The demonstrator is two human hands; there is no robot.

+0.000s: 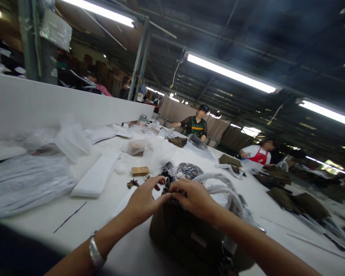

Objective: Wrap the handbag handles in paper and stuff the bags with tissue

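A dark olive handbag [186,237] stands on the white table in front of me, its far parts partly covered by my arms. Both hands meet at its upper left corner, around a small shiny metal clasp [167,181]. My left hand [145,197] has its thumb and curled fingers about this hardware, a silver bracelet on its wrist. My right hand [194,195] pinches at the same spot with thumb and forefinger, fingertips close to the left thumb. The exact grip is partly hidden. Whitish wrapped handles [222,182] arch behind the right hand.
Just beyond my hands lie a plastic-wrapped dark bundle [189,170], a tan packet [140,171] and small brown-and-metal pieces [132,183]. A white strip [96,176] and plastic bags [31,182] are on the left. Olive bags [307,205] sit right; two co-workers stand across the table.
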